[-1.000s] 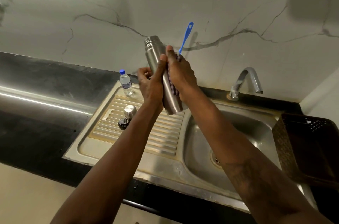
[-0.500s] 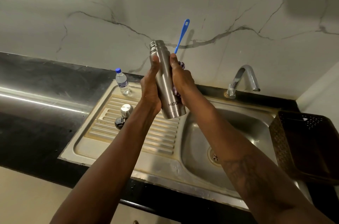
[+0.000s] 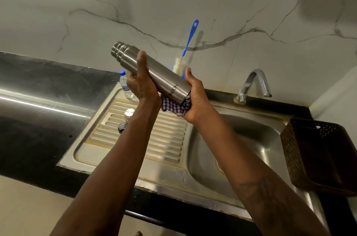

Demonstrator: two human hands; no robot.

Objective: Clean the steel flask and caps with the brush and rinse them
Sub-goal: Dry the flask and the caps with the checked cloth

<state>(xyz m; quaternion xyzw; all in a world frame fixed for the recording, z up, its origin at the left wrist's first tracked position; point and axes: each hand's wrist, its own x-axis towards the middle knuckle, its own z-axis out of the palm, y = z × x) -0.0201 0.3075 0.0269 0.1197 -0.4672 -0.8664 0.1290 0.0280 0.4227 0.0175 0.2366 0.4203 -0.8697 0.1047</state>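
Diagonally, the steel flask [image 3: 164, 78] points neck up-left, left hand [image 3: 144, 86] gripping it, right hand [image 3: 197, 100] clutching cloth [image 3: 173, 107] at its base.

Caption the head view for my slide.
Left hand and right hand hold a tilted cylindrical steel flask over the steel sink; a checked cloth cups its base.

Dim, glare streaking the counter [image 3: 48, 104], edges warped.

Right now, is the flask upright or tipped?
Tipped: the steel flask slants, ringed end high, base low against the checked cloth.
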